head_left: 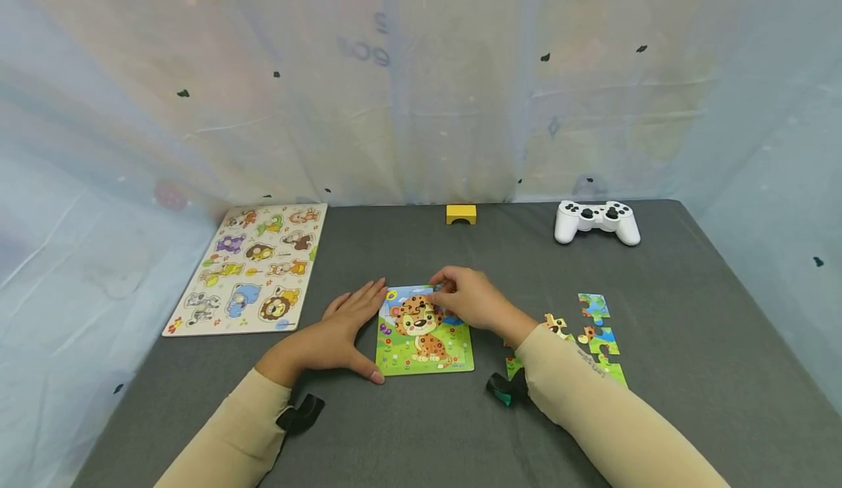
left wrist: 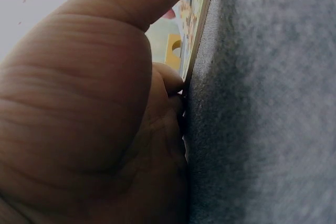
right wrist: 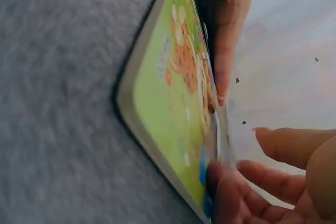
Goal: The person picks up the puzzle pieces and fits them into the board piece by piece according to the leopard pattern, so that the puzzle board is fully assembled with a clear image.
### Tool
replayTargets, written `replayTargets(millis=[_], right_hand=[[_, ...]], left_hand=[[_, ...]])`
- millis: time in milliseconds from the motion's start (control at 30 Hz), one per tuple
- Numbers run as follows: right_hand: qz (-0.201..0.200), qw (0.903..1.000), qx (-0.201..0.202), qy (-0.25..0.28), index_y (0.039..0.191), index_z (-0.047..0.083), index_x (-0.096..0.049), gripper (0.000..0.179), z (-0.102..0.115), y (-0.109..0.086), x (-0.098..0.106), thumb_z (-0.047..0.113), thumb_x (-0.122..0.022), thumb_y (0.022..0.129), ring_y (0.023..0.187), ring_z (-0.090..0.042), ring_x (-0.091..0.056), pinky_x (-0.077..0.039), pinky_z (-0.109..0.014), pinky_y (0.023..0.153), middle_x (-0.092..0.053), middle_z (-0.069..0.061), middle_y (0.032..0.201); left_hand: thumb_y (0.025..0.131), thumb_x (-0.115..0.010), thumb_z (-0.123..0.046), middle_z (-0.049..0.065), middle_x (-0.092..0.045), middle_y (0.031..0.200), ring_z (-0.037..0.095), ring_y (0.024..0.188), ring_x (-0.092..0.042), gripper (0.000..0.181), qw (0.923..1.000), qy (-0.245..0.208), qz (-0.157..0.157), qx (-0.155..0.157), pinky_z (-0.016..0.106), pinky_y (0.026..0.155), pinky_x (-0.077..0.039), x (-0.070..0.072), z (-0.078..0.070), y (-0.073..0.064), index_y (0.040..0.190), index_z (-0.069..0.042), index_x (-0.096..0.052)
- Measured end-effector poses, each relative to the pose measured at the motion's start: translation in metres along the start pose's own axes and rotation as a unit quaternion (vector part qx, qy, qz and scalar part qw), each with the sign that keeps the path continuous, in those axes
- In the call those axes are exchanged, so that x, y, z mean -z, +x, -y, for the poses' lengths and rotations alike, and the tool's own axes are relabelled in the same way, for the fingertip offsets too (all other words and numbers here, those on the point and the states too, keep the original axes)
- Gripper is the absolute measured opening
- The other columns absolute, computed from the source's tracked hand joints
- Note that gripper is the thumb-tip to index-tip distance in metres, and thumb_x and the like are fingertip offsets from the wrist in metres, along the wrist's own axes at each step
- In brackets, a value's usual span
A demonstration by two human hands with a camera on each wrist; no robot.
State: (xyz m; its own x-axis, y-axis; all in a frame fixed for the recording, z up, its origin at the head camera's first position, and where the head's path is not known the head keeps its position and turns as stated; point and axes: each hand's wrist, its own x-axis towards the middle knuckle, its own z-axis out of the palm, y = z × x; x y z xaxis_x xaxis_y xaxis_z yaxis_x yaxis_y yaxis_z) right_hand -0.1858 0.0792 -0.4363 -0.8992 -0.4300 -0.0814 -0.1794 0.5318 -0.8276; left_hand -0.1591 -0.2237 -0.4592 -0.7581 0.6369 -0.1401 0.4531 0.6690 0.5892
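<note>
At the far right part of the puzzle board, right hand with thumb and fingertips pinched on a blurred puzzle piece. Board below and leftward, nearly square, no clear long axis. Along its left edge, left hand, fingers straight. Glossy, green, with a printed leopard. Farther right, loose pieces.
</note>
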Motion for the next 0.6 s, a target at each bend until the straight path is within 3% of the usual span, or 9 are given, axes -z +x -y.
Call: replayTargets(millis=[133, 233, 333, 467, 600], right_hand=[[0.005, 0.9904, 0.068, -0.120, 0.135, 0.005, -0.074, 0.031, 0.006, -0.008, 0.002, 0.020, -0.072, 0.108, 0.106, -0.024, -0.065, -0.054, -0.046, 0.090, -0.068, -0.006, 0.120], [0.057, 0.9702, 0.129, -0.197, 0.144, 0.004, -0.069, 0.038, 0.011, -0.016, 0.002, 0.019, -0.070, 0.110, 0.133, -0.034, -0.059, -0.048, -0.052, 0.109, -0.063, -0.015, 0.145], [0.111, 0.9423, 0.174, -0.264, 0.152, 0.004, -0.064, 0.043, 0.014, -0.021, -0.001, 0.019, -0.067, 0.111, 0.150, -0.037, -0.046, -0.036, -0.054, 0.121, -0.053, -0.015, 0.161], [0.139, 0.9212, 0.182, -0.315, 0.157, 0.006, -0.060, 0.049, 0.015, -0.025, -0.005, 0.023, -0.067, 0.112, 0.153, -0.036, -0.042, -0.033, -0.054, 0.123, -0.048, -0.011, 0.167], [0.143, 0.9207, 0.163, -0.324, 0.160, 0.009, -0.058, 0.053, 0.017, -0.027, -0.005, 0.028, -0.067, 0.111, 0.155, -0.037, -0.039, -0.034, -0.060, 0.122, -0.045, -0.007, 0.169]], left_hand=[[0.072, -0.096, -0.066, 0.008, 0.000, 0.182, 0.031, 0.166, 0.003, 0.146, 1.0000, -0.001, -0.002, -0.002, 0.065, 0.125, 0.003, 0.001, -0.001, -0.001, 0.176, -0.007, -0.012], [0.072, -0.097, -0.065, 0.008, 0.000, 0.182, 0.031, 0.166, 0.003, 0.146, 1.0000, -0.002, -0.001, -0.003, 0.065, 0.125, 0.003, 0.001, -0.002, -0.001, 0.176, -0.007, -0.012], [0.073, -0.097, -0.064, 0.008, 0.000, 0.182, 0.031, 0.166, 0.003, 0.146, 1.0000, -0.004, -0.001, -0.004, 0.065, 0.125, 0.003, 0.002, -0.002, -0.001, 0.175, -0.006, -0.012], [0.072, -0.097, -0.065, 0.009, -0.001, 0.182, 0.031, 0.166, 0.002, 0.147, 1.0000, -0.003, -0.001, -0.006, 0.065, 0.125, 0.001, 0.001, -0.002, -0.001, 0.175, -0.005, -0.011], [0.072, -0.097, -0.065, 0.009, -0.001, 0.182, 0.031, 0.166, 0.002, 0.147, 1.0000, -0.001, 0.000, -0.005, 0.065, 0.125, 0.001, 0.000, -0.002, 0.000, 0.175, -0.006, -0.011]])
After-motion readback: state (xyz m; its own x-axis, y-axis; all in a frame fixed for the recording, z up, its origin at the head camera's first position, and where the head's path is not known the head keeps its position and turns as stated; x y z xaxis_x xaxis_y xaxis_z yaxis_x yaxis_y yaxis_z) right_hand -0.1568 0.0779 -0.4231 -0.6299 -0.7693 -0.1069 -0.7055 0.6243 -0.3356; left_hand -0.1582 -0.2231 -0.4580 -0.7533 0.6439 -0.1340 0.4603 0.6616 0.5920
